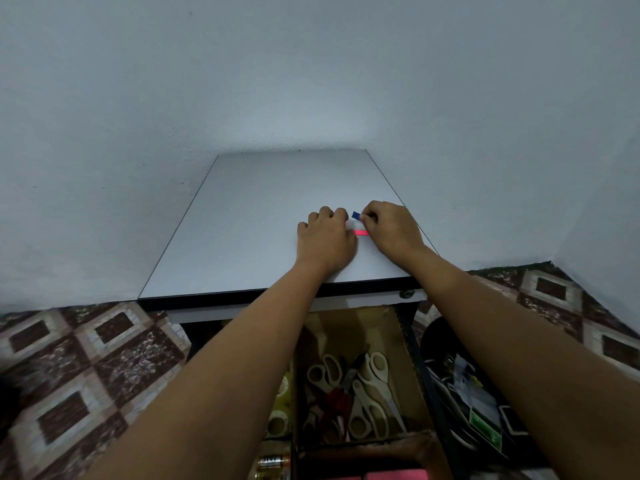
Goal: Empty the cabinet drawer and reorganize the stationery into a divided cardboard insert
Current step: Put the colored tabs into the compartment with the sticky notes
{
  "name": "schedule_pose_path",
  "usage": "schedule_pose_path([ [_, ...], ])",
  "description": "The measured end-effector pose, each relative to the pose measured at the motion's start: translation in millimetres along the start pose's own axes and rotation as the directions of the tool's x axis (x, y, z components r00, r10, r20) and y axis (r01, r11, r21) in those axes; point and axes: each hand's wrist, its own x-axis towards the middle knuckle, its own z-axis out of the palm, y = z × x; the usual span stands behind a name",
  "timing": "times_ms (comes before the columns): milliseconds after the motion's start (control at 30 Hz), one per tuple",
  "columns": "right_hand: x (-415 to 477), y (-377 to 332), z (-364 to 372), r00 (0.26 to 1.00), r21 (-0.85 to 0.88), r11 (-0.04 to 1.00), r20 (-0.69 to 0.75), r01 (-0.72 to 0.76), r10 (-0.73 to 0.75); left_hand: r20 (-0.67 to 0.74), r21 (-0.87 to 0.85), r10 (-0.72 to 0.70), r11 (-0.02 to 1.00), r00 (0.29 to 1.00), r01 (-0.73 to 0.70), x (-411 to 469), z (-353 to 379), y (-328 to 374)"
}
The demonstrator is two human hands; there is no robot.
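Two bare forearms reaching forward over an open drawer [415, 348] to the white cabinet top [242, 220], seen from above. Left hand [325, 237] resting knuckles-up on the top near its right edge, fingers curled under. Right hand [391, 226] just beside it, fingers bent, pinching a small blue tab [356, 215] between thumb and fingertips, the tab poking out toward the left hand. Between the two hands, flat on the top, a thin pink strip [361, 232], its left end meeting the thumb side of the left hand, its right end at the right hand. Hold of the left hand on that strip impossible to make out.

Below the forearms, inside the drawer, a divided cardboard insert [391, 334]. In its long middle compartment, several pairs of cream-handled scissors [375, 382] heaped together with one red-handled pair [334, 400]. In the compartment to the left, partly hidden by the left forearm, rolls of clear tape [281, 415]. Nearer the camera, at the bottom edge, copper-topped batteries [273, 463] and a pink pad [398, 475], both cut off by the frame.

Right of the drawer, a black tray [436, 341] of mixed small items, too jumbled to name. Small round lock [407, 293] on the cabinet front, just under the top's right corner. Patterned brown-and-cream floor tiles [86, 358] on either side; plain pale wall [311, 81] behind.
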Motion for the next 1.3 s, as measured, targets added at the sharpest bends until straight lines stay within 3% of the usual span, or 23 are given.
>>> schedule_pose_path([
  [133,-3.3,1.5,-1.2,1.000,0.043,0.999,-0.010,-0.021,0.022,0.007,-0.005,0.007,1.000,1.000,-0.007,1.5,2.2,-1.7],
  [467,-18.0,-3.9,-5.2,0.995,0.147,0.988,-0.085,-0.047,0.060,0.041,-0.204,-0.048,0.977,0.998,0.055,3.8,-0.8,-5.7],
  [767,-55.1,-28.8,-32.7,0.976,0.433,0.896,-0.131,-0.101,0.173,-0.102,-0.524,-0.089,0.851,0.991,0.022,-17.5,-18.8,2.4],
  [967,-110.7,-49.8,-61.6,0.988,0.639,0.755,0.061,-0.149,0.143,-0.086,-0.617,-0.014,0.786,0.996,-0.042,-89.3,-48.2,2.4],
  [1067,-142.7,-52.0,-62.8,0.976,0.678,0.706,0.197,-0.204,0.093,0.034,-0.659,0.027,0.752,0.999,0.003,-136.2,-58.1,-9.7],
  [1300,-217.6,-48.9,-38.6,0.880,0.576,0.776,0.472,-0.259,-0.057,0.398,-0.545,0.095,0.824,0.912,0.152,-226.4,-58.2,-33.2],
])
